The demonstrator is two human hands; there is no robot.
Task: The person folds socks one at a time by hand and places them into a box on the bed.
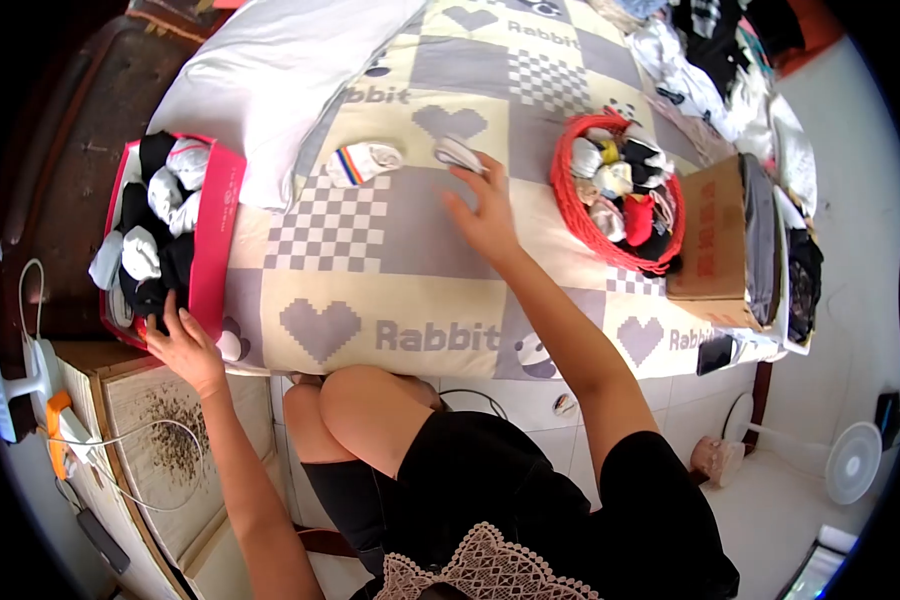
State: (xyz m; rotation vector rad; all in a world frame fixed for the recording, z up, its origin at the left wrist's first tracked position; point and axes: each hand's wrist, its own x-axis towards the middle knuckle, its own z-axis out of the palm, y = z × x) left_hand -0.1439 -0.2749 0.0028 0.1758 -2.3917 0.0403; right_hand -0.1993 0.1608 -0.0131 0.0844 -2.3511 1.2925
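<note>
Socks on a bed, one hand at a sock, the other at the pink box

Surface: bed (335, 240) with a cream-and-grey sheet, hearts, checks, "Rabbit" print. White cloth (260, 90) over its far left part, clothes heap (685, 65) at far right. Pink box (225, 240) on the left, filled with black and white socks; red basket (563, 195) on the right, holding mixed socks, carton (712, 235) just beside it. Room: pale tiled floor (530, 400), fan (854, 463) lower right, cabinet (175, 415) lower left with an orange plug strip (60, 435) near it

Grip: right hand (487, 210) over mid-bed, fingertips touching the white-and-grey sock (457, 154), thumb spread well away from the fingers; sock is blurred, can't tell if it's pinched between the fingers. Striped sock (362, 163) lies flat just left of it, apart from the hand, rainbow bands at its left end. Left hand (185, 345) at the near end of the pink box, fingers parted and reaching over the edge by a black sock (148, 295); fingertips partly hidden, can't tell whether they grasp anything
</note>
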